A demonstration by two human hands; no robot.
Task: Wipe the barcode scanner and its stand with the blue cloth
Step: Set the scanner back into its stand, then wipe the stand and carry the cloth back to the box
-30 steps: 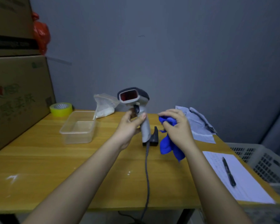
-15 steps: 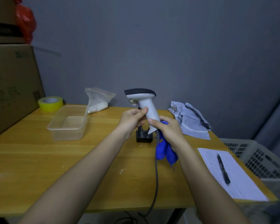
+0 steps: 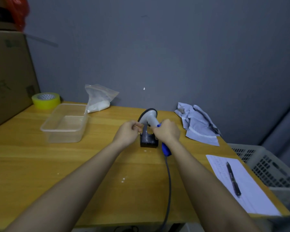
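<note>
The white barcode scanner (image 3: 149, 117) is tilted with its dark-rimmed head pointing away from me, just above the black stand (image 3: 148, 140) in the middle of the wooden table (image 3: 40, 164). My left hand (image 3: 127, 133) pinches the scanner's left side near the stand's neck. My right hand (image 3: 168, 132) grips the scanner's handle with the blue cloth (image 3: 166, 149) bunched inside it; a tail of cloth hangs below the palm. A grey cable (image 3: 169, 181) runs from under my right hand to the table's front edge.
A clear plastic tub (image 3: 65, 129) and a yellow tape roll (image 3: 46, 100) sit at left, a bag of white powder (image 3: 99, 99) behind. Crumpled grey mailers (image 3: 197, 126) lie at right, a sheet with a pen (image 3: 233, 178) at the front right. A grey crate (image 3: 266, 164) stands beside the table.
The scanner has been tipped forward and lowered from upright to just over the stand. Both hands went down and away with it, and the cloth is now mostly hidden in my right hand.
</note>
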